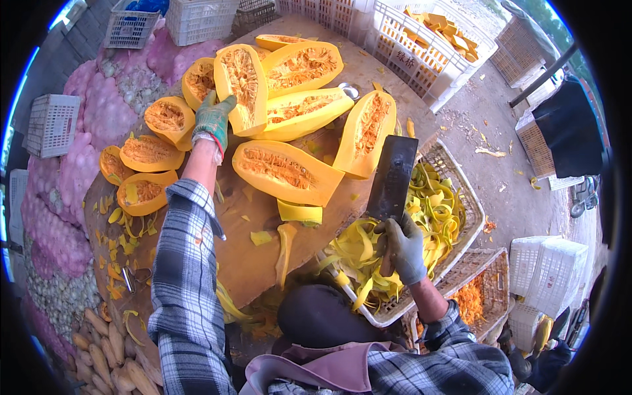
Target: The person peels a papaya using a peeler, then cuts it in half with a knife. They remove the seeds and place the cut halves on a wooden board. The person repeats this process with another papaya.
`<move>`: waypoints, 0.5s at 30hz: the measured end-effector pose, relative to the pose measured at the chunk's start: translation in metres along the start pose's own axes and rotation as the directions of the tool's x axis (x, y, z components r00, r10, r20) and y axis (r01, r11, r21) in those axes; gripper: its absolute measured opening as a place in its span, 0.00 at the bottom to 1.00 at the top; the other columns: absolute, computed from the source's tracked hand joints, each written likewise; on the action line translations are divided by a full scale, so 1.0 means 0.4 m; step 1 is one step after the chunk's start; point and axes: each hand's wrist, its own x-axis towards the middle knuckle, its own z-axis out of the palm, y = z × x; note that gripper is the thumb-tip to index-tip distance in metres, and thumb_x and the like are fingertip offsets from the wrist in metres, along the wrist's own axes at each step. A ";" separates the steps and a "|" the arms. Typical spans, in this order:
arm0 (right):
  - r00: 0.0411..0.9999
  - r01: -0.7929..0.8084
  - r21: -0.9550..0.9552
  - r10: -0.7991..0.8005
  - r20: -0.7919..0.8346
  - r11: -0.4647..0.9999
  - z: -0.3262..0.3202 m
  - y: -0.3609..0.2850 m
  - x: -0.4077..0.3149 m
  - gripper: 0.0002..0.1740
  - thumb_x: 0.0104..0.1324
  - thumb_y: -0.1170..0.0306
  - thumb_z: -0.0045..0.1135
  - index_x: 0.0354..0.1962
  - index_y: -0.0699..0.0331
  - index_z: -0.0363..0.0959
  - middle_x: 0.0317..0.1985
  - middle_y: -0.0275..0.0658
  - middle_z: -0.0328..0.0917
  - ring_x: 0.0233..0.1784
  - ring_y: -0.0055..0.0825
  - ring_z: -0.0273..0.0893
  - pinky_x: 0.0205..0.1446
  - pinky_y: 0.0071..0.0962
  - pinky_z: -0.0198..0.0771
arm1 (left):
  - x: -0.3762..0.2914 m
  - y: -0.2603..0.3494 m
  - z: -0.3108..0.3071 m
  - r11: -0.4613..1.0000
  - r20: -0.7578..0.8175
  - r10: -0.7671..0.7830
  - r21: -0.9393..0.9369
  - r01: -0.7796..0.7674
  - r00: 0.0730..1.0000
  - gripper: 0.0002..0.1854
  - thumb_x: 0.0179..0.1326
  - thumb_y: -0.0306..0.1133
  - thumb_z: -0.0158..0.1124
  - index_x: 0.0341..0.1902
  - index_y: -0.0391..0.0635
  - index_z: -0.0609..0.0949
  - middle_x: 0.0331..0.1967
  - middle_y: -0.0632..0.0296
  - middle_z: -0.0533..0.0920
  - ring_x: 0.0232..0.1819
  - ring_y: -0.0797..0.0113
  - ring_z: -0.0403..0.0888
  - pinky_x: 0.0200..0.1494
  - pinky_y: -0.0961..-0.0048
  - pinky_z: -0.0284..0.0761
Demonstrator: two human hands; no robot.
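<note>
My left hand, in a green and grey work glove, grips the left side of a peeled squash half. Its seedy, stringy orange hollow faces up, and it overlaps other halves. My right hand, gloved in grey, holds a cleaver by its wooden handle; the broad dark blade points away from me beside the table edge. Closer to me lies another long squash half, with a further one to its right. Several shorter squash pieces sit left of my left hand. A metal spoon lies partly behind the halves.
Squash peelings fill a crate under my right hand; orange pulp lies in another crate. Cut squash fills a white crate beyond the wooden table. A metal peeler and scraps lie left. Pink mesh sacks stand beyond.
</note>
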 end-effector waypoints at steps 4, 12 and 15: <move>0.999 0.001 0.051 -0.003 0.043 0.999 0.031 -0.036 0.079 0.11 0.73 0.68 0.48 0.44 0.69 0.70 0.30 0.37 0.76 0.21 0.18 0.71 0.24 0.21 0.71 | -0.088 -0.010 -0.043 0.987 -0.111 -0.002 0.158 0.019 0.994 0.35 0.63 0.34 0.66 0.71 0.36 0.65 0.59 0.55 0.76 0.55 0.68 0.75 0.52 0.72 0.74; 0.990 0.110 -0.011 -0.108 0.089 0.994 -0.008 -0.115 0.291 0.14 0.70 0.66 0.50 0.46 0.70 0.70 0.29 0.39 0.78 0.21 0.20 0.72 0.24 0.25 0.74 | -0.377 -0.105 -0.151 0.986 -0.185 -0.134 0.073 0.150 0.974 0.26 0.68 0.30 0.62 0.67 0.37 0.71 0.43 0.60 0.81 0.35 0.76 0.79 0.33 0.82 0.76; 0.990 0.135 -0.116 -0.130 0.055 0.984 -0.032 -0.144 0.312 0.14 0.70 0.66 0.51 0.43 0.70 0.72 0.29 0.37 0.77 0.21 0.18 0.71 0.24 0.23 0.73 | -0.499 -0.139 -0.203 0.989 -0.237 -0.147 -0.023 0.146 0.960 0.24 0.67 0.28 0.62 0.66 0.38 0.73 0.40 0.61 0.82 0.33 0.74 0.80 0.33 0.80 0.77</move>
